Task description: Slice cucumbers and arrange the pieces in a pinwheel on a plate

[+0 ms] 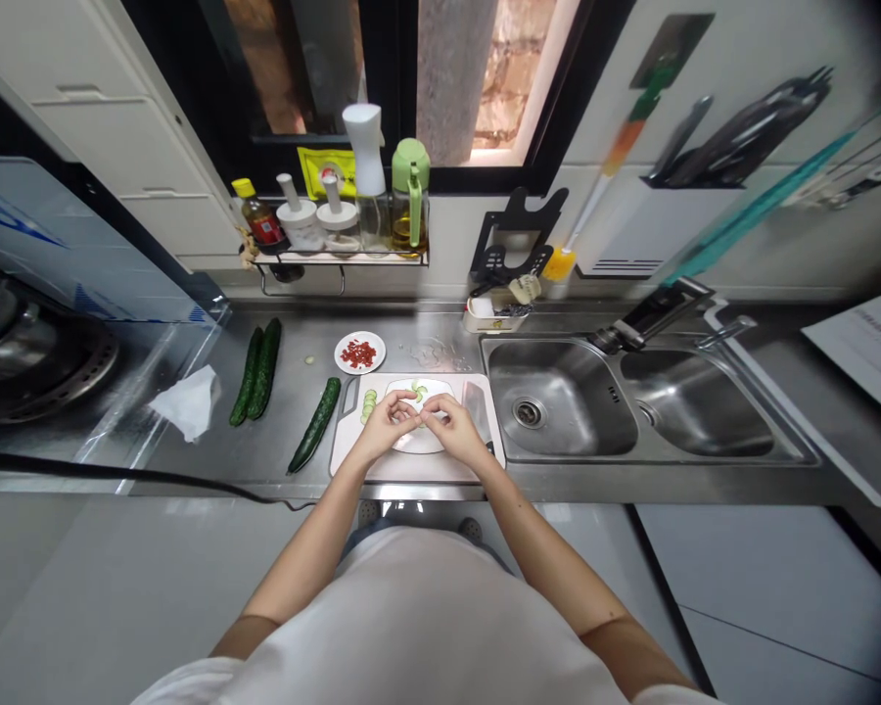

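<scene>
Over a white plate (411, 446), my left hand (389, 425) and my right hand (450, 427) meet with fingertips pinched close together. What they hold, if anything, is too small and too covered to make out. Just beyond the fingertips, a few pale green cucumber slices (419, 391) lie on the plate. The plate rests on a light cutting board (359, 464). More cucumber slices (368, 403) form a row on the board, left of the plate. A knife (477, 403) appears to lie on the board's right side, its handle partly behind my right hand.
One whole cucumber (314, 427) lies left of the board, two more cucumbers (255, 374) farther left. Behind the board stands a small dish of chopped red pieces (359, 352). A double sink (558, 397) adjoins on the right. A bottle rack (342, 258) hangs behind; crumpled white paper (189, 401) lies left.
</scene>
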A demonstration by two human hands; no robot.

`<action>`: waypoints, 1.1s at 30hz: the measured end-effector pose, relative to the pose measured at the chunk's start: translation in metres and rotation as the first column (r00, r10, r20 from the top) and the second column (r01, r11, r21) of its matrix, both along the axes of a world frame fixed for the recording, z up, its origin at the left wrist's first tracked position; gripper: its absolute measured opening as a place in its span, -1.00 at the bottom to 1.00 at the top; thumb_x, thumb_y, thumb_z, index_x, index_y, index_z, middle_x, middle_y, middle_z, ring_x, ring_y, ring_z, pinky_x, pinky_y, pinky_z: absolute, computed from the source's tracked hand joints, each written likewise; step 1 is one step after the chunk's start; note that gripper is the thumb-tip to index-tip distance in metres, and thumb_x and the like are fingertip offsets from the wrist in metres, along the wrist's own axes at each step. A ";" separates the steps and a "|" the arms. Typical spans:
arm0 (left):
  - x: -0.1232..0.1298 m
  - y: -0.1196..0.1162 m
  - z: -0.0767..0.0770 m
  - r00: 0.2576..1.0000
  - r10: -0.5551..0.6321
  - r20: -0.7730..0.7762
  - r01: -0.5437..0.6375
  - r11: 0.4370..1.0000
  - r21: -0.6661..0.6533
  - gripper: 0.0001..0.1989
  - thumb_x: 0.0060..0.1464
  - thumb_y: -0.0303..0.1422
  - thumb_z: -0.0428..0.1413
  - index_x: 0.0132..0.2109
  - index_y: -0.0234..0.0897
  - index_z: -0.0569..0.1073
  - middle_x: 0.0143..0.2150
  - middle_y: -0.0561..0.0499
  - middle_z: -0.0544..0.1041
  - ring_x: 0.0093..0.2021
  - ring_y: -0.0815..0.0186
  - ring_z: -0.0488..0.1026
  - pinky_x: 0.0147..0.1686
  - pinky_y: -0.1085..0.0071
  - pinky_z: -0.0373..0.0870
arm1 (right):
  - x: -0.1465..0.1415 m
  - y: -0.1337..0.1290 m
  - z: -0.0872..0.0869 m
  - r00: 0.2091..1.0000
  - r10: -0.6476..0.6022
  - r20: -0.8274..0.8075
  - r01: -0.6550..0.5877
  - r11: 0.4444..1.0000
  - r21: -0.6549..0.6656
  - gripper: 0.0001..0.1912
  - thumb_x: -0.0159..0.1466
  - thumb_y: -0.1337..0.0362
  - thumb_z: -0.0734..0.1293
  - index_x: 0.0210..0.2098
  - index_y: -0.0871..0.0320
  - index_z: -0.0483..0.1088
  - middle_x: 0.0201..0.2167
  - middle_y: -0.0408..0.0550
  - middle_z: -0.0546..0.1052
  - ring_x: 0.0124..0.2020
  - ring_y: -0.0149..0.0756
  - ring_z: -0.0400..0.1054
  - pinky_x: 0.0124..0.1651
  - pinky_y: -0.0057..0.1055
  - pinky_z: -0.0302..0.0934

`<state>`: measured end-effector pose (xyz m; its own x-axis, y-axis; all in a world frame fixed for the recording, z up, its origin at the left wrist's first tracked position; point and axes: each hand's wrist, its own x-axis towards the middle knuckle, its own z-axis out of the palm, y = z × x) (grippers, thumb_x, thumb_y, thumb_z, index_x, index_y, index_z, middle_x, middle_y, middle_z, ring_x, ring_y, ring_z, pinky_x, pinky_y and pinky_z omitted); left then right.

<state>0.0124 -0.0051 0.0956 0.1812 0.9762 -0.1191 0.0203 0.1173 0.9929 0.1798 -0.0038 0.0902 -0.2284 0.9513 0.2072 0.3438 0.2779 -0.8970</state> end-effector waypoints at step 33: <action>0.032 0.016 -0.024 0.980 0.099 0.171 -0.059 0.973 -0.224 -0.52 -0.22 -0.31 0.29 -0.08 -0.29 0.43 -0.49 0.16 0.38 -0.53 0.53 0.25 -0.53 0.59 0.09 | 0.030 0.018 -0.024 1.000 -0.013 0.004 0.013 1.000 -0.021 -0.87 0.18 0.27 0.27 -0.46 0.14 0.41 -0.37 -0.08 0.49 -0.23 -0.30 0.35 -0.13 -0.36 0.19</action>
